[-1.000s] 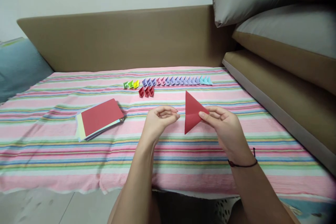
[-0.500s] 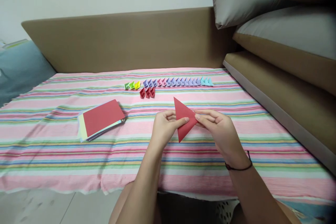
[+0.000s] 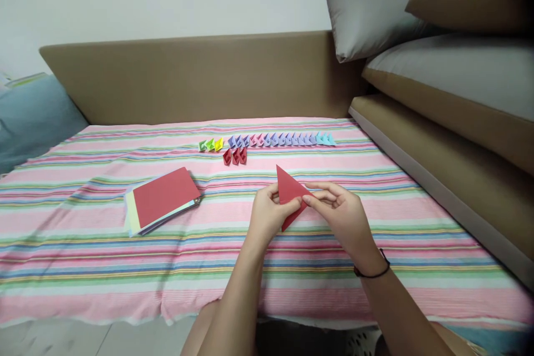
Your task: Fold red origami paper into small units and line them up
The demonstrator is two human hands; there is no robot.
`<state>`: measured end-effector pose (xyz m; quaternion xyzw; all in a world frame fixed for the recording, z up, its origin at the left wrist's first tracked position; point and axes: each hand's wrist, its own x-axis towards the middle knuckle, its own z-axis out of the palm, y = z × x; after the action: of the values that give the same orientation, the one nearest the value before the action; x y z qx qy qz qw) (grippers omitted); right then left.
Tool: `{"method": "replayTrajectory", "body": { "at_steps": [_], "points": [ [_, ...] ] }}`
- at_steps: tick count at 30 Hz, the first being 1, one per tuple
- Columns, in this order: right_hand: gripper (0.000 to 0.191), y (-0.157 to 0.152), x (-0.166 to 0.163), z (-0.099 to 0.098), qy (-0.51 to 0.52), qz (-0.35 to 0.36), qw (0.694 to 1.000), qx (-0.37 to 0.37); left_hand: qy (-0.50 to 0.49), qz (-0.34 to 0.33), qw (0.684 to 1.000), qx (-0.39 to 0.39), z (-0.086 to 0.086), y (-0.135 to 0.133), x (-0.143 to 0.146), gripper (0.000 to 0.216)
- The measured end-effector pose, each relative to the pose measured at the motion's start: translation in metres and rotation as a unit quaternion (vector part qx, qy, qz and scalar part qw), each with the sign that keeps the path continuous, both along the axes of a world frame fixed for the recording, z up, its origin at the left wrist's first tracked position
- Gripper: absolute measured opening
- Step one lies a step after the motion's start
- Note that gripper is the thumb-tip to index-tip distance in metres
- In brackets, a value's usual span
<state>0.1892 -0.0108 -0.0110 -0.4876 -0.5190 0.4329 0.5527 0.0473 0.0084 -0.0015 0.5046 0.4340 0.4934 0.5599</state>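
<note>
A red sheet of paper [image 3: 288, 188], folded into a triangle, is held in the air above the striped cloth. My left hand [image 3: 273, 208] grips it from the left, its thumb lying on the front and its fingers behind. From the right, my right hand [image 3: 336, 208] pinches the paper near its right corner, thumb in front. Both thumb tips are close together on the red surface. Beyond the hands lie three red folded paper pieces [image 3: 236, 156]. Behind these runs a row of small folded pieces in purple, pink and light blue [image 3: 281, 139].
On the left lies a stack of coloured paper [image 3: 164, 197] with a red sheet on top. Green and yellow folded pieces [image 3: 211, 144] sit left of the row. Large cushions [image 3: 450, 89] are piled at the right; a brown backrest [image 3: 192, 80] stands behind the striped cloth [image 3: 125, 278].
The camera view has tilted up a little, bringing the pink note on the wall into view. My left thumb has slid right along the red paper, closer to my right thumb.
</note>
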Motion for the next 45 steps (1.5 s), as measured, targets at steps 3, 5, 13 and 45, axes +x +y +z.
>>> {"method": "replayTrajectory", "body": {
  "at_steps": [3,5,13,45],
  "points": [
    [0.034,0.000,0.000,0.001,-0.003,0.000,1.000,-0.002,0.003,-0.020,1.000,-0.002,0.001,0.002,-0.005,0.018],
    [0.034,0.001,0.002,0.002,-0.005,-0.005,1.000,0.004,0.008,-0.018,1.000,-0.004,0.002,0.004,-0.013,0.018],
    [0.033,0.000,0.017,0.006,-0.110,-0.024,0.993,0.024,0.124,0.096,0.970,0.187,0.010,0.004,-0.043,0.036],
    [0.021,-0.003,0.010,0.019,0.005,0.021,0.999,-0.037,-0.064,0.045,0.996,0.030,0.007,0.001,-0.025,0.033]
  ]
}}
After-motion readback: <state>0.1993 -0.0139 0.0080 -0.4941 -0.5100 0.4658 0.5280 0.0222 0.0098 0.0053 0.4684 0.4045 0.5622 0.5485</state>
